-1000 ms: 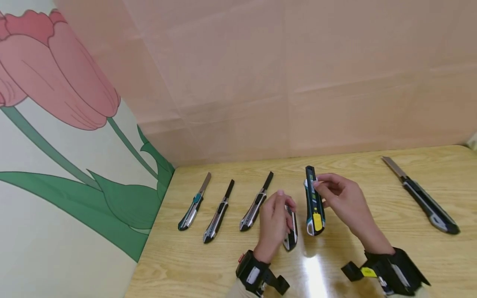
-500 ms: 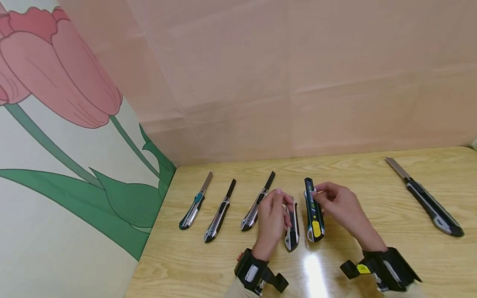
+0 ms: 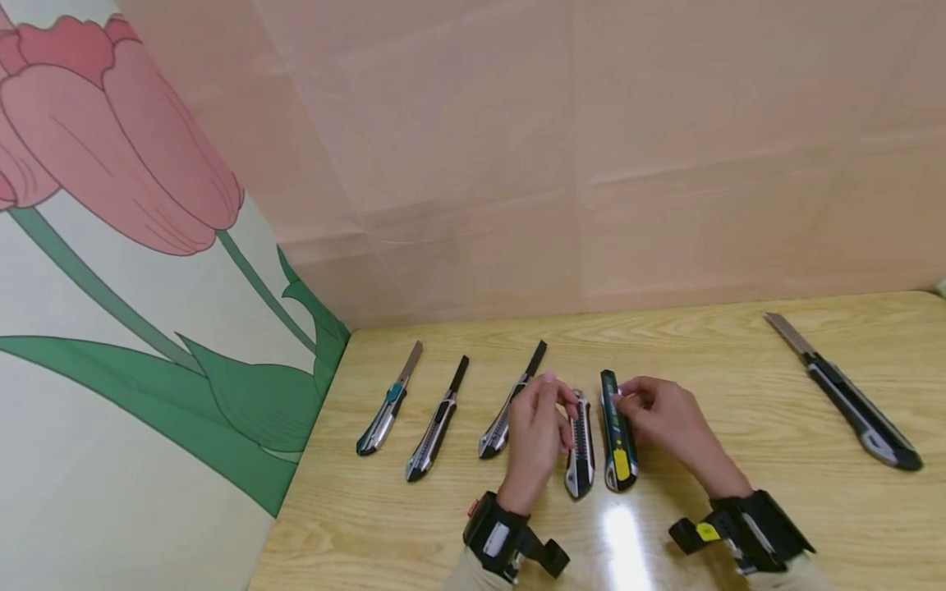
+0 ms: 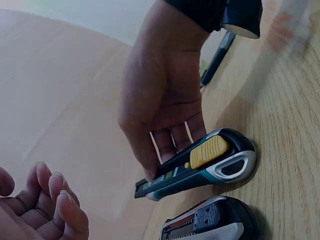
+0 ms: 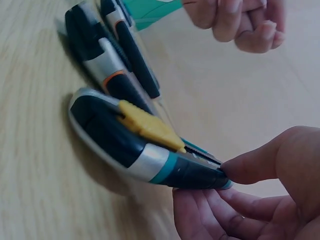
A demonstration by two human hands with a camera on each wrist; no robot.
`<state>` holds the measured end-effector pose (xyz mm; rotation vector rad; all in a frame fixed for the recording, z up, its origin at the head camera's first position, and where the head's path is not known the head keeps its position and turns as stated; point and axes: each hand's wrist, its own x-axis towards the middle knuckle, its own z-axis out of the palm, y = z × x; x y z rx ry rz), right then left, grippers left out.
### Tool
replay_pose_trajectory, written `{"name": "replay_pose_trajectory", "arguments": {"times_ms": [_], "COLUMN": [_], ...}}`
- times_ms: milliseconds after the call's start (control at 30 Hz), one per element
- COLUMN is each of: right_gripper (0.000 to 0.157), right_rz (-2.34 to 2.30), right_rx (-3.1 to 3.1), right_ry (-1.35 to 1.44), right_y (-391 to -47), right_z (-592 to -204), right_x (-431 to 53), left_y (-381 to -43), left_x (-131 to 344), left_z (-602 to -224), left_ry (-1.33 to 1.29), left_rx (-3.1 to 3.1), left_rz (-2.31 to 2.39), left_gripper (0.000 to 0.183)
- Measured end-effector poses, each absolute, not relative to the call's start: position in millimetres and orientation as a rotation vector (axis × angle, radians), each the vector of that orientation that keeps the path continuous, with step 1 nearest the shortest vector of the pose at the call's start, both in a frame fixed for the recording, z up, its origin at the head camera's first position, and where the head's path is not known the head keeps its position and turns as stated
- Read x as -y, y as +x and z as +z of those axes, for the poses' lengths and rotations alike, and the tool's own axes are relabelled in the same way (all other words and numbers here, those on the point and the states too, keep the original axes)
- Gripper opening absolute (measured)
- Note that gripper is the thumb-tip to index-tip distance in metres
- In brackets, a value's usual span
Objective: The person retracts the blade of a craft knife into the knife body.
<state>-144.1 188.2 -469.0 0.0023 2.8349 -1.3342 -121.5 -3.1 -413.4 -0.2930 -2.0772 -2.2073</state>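
My right hand (image 3: 668,414) pinches a utility knife (image 3: 618,431) with a yellow slider and teal trim between thumb and fingers, near its front end. In the right wrist view that knife (image 5: 135,145) is close over the wood, its rounded butt toward the table. My left hand (image 3: 538,427) hovers just left of a silver-and-black utility knife (image 3: 581,460), fingers loosely curled and holding nothing. The left wrist view shows those bent fingers (image 4: 70,215) apart from both knives. No blade shows on either of these two knives.
Further left on the wooden table (image 3: 332,525) lie a teal-slider utility knife (image 3: 382,419), a black-bladed one (image 3: 432,435) and another black-bladed one (image 3: 497,433), partly behind my left hand. A larger utility knife (image 3: 850,402) lies far right, blade out. A pink cloth (image 3: 473,164) backs the table.
My right hand has lowered the yellow-slider knife toward the table and nearer the silver-and-black knife on its left. My left hand has shifted very slightly left, uncovering more of that knife.
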Motion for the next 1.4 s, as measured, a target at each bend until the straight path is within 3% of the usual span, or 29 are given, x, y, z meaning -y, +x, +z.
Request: {"name": "replay_pose_trajectory", "arguments": {"times_ms": [567,867,1400], "right_gripper": [0.027,0.024,0.022], "right_rz": [-1.068,-1.041,-0.952], "right_rx": [-2.951,-2.998,-3.145], "right_ry": [-0.029,-0.035,-0.028], "right_y": [-144.8,-144.3,-141.4], "right_z": [-477.0,-479.5,-468.2], "right_x": [-182.8,-181.4,-199.8], "left_y": [-152.8,-159.7,-159.7], "left_x": [24.7,31.6,28.9], "left_z": [-444.4,-450.1,-456.8], "left_ry": [-0.241,-0.080,-0.070], "left_rx": [2.092,2.219,2.305], "left_rz": [-2.102,-2.078,-2.149], "left_gripper": [0.043,0.027,0.020]}}
